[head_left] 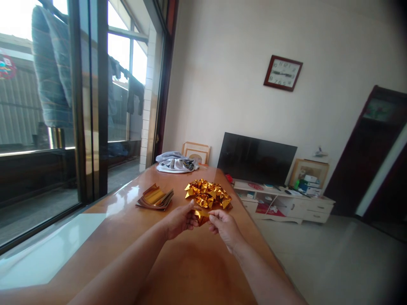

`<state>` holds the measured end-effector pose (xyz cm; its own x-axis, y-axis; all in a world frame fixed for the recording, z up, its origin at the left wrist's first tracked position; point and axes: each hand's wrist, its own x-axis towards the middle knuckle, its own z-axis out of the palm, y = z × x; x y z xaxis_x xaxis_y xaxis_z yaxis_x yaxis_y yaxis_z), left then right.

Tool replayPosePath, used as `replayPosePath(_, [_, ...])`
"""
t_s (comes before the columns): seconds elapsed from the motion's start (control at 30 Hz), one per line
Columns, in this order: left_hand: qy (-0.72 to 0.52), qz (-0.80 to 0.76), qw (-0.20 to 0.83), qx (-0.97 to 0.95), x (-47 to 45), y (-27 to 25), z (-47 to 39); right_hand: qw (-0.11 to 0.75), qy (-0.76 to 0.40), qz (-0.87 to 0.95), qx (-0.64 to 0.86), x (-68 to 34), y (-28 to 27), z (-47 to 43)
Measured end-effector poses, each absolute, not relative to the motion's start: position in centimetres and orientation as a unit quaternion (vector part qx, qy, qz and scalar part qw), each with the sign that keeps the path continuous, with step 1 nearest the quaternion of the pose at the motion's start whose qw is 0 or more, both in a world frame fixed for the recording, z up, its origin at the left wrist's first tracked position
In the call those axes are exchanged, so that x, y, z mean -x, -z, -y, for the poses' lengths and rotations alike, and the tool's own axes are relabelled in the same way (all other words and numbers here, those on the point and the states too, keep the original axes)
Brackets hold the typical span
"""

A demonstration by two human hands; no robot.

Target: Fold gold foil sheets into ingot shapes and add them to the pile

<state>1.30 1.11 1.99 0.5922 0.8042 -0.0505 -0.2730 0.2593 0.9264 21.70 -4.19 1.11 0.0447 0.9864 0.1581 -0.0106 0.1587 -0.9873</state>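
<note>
Between my two hands is a piece of shiny gold foil paper (201, 217), partly folded, held just above the table. My left hand (182, 221) grips its left side with the fingers closed. The right edge is pinched between thumb and fingers of my right hand (223, 225). Right behind the hands lies a pile of folded gold foil pieces (208, 194). To the left of that pile rests a stack of flat, slightly curled gold paper sheets (155, 197).
The long brown wooden table (127, 241) runs away from me. Folded clothes (176, 163) lie at its far end. Beyond stand a television (257, 159) and a white cabinet (294, 207). Glass sliding doors (92, 106) line the left side, and a clock (282, 73) hangs on the wall.
</note>
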Motion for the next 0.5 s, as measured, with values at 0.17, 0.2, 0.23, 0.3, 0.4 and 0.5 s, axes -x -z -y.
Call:
replayPosePath(0.17, [-0.404, -0.242, 0.766, -0.439, -1.0, -0.7, -2.3, 0.547, -0.438, 0.537, 0.47, -22.0, -0.6, 2.6])
replayPosePath(0.2, [-0.405, -0.247, 0.763, -0.44, -1.0, -0.4, -2.3, 0.543, -0.439, 0.539, 0.472, -21.9, -0.5, 2.3])
replayPosePath(0.23, [-0.404, -0.253, 0.759, -0.443, -0.9, -0.2, -2.3, 0.538, -0.44, 0.54, 0.475, -21.9, -0.4, 1.9])
replayPosePath(0.3, [-0.407, -0.262, 0.749, -0.452, -0.9, 0.1, -2.4, 0.531, -0.443, 0.541, 0.479, -21.7, -0.3, 1.2])
replayPosePath(0.4, [-0.426, -0.256, 0.734, -0.463, -0.7, 0.1, -2.7, 0.525, -0.458, 0.537, 0.476, -21.4, -0.2, 0.0])
replayPosePath(0.5, [-0.45, -0.261, 0.705, -0.482, -0.4, 0.0, -3.0, 0.525, -0.483, 0.524, 0.466, -21.1, 0.1, -1.0])
